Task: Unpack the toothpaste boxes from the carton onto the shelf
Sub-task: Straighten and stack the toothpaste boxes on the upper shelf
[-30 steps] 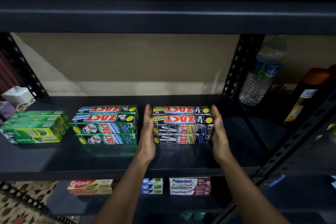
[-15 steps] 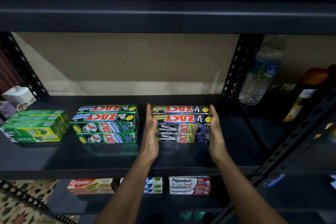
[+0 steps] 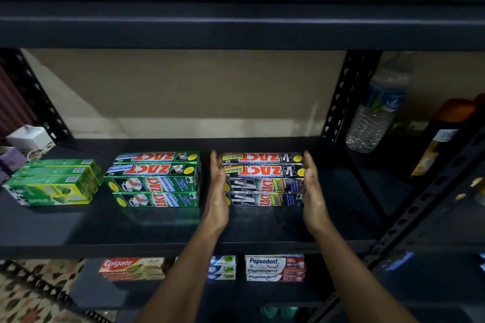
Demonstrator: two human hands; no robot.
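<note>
Head view: a stack of black Zact boxes (image 3: 263, 181) lies on the dark shelf (image 3: 157, 228), right of centre. The left hand (image 3: 216, 191) and right hand (image 3: 313, 191) flank its two ends, fingers straight and flat along the box ends, gripping nothing. Green Zact boxes (image 3: 154, 181) are stacked just beside the left hand. A bottle (image 3: 378, 110) stands well to the right.

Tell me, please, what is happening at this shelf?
A person is stocking toothpaste on the dark shelf. Their left hand and right hand, fingers straight, flank the two ends of the black Zact Smokers stack, seemingly squaring it. The green Zact Whitening stack sits just left of it, apart, with other green boxes farther left. No carton is in view.
</note>
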